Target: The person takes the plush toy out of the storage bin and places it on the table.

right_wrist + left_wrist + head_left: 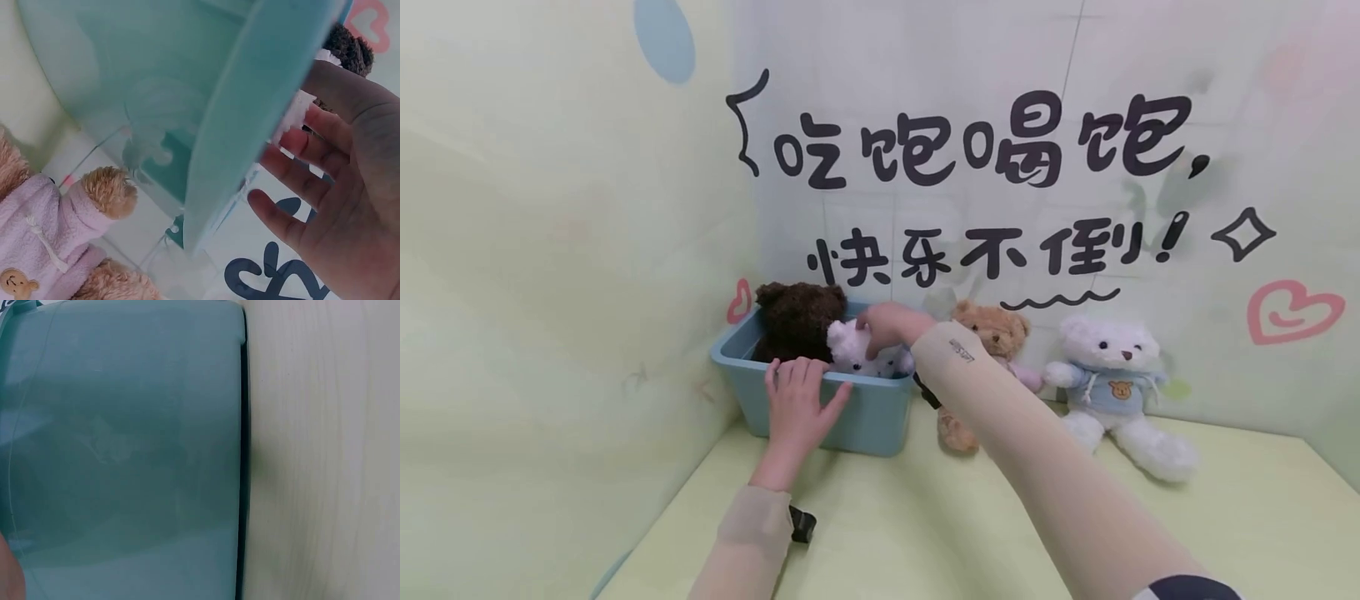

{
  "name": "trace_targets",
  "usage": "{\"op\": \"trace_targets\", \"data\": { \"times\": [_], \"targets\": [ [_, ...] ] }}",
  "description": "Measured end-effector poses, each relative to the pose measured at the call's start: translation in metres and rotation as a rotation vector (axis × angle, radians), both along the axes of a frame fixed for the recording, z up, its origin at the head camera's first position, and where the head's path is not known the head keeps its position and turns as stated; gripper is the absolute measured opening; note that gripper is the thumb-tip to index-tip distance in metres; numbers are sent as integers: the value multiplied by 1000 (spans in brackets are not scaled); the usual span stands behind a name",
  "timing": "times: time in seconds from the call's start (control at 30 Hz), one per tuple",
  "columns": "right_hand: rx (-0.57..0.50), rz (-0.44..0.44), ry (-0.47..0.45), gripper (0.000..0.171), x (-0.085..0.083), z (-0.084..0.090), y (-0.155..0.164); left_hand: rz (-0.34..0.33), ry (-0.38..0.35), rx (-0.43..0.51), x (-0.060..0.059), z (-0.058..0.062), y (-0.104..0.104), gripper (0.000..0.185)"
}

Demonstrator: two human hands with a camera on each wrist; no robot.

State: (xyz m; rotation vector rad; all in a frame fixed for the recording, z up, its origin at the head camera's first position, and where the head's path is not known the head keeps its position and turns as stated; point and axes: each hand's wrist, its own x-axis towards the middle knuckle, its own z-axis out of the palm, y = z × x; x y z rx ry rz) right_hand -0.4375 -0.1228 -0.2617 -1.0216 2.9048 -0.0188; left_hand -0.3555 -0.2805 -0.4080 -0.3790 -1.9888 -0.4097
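Observation:
A light blue plastic bin (850,417) stands at the left of the table, against the back wall. My left hand (797,408) holds its front rim, fingers over the edge and thumb spread on the outer wall. Inside the bin sit a dark brown teddy bear (805,317) and, to its right, a white plush toy (847,344), tilted low. My right hand (891,325) reaches over the bin's right end and grips the white plush toy from above. In the right wrist view, the fingers (297,165) curve around white fur, partly hidden behind the bin's rim.
Right of the bin, a tan teddy bear (1000,329) in a pink top sits against the wall, partly behind my right forearm. Farther right sits a white teddy bear (1112,350) in a blue hoodie. The pale table (895,533) meets a printed wall.

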Motion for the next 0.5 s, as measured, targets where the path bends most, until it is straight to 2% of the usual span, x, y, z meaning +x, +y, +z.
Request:
{"op": "trace_targets", "data": {
  "times": [0.1, 0.2, 0.37, 0.5],
  "targets": [
    [20, -6, 32, 54, 1, 0, 0, -1, -11, -2, 0, 2, -1, 64],
    [11, 6, 3, 55, 1, 0, 0, -1, -18, -2, 0, 3, -1, 65],
    [-40, 23, -69, 82, -1, -3, 4, 0, -19, -3, 1, 3, -1, 64],
    [27, 34, -63, 90, -3, -5, 6, 1, -14, -7, -1, 2, -1, 64]
  ]
}}
